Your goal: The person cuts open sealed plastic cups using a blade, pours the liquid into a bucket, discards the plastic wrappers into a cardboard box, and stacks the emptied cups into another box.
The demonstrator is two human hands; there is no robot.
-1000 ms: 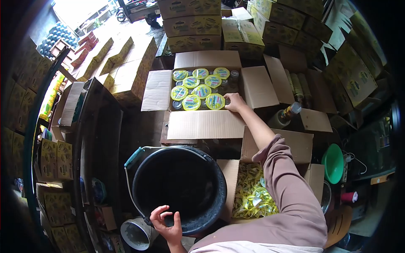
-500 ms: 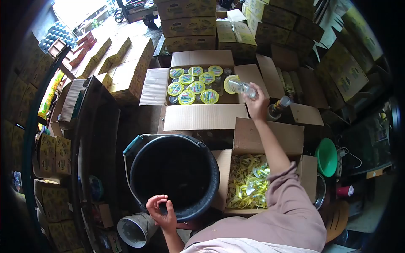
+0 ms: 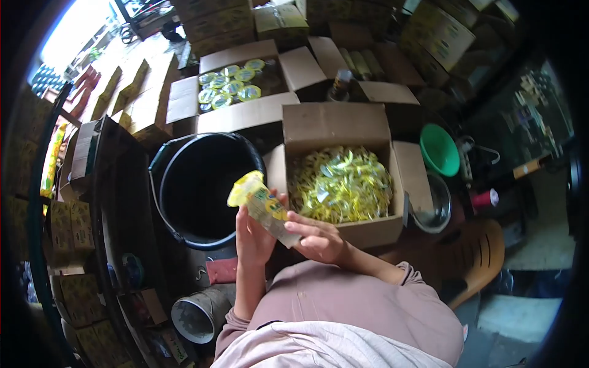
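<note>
A clear cup-shaped container (image 3: 268,211) with a yellow lid lies tilted between my hands, in front of my chest. My left hand (image 3: 254,236) is wrapped round its lid end from below. At its other end are the bent fingers of my right hand (image 3: 316,238), closed on it. Just beyond my hands stand a dark bucket (image 3: 196,190) on the left and an open carton (image 3: 337,230) full of yellow-green strips. Further back, another open carton (image 3: 245,115) holds several containers with yellow lids marked Lemon.
A bottle (image 3: 340,86) stands behind the strip carton. On the right are a green bowl (image 3: 439,150), a metal bowl (image 3: 437,208), a pink spool (image 3: 485,199) and a brown chair (image 3: 478,260). A grey pail (image 3: 199,316) sits at lower left.
My right hand has brought the container from beside the far carton to my chest. My left hand has moved from the bucket's rim onto it. The view has tilted down and shifted right.
</note>
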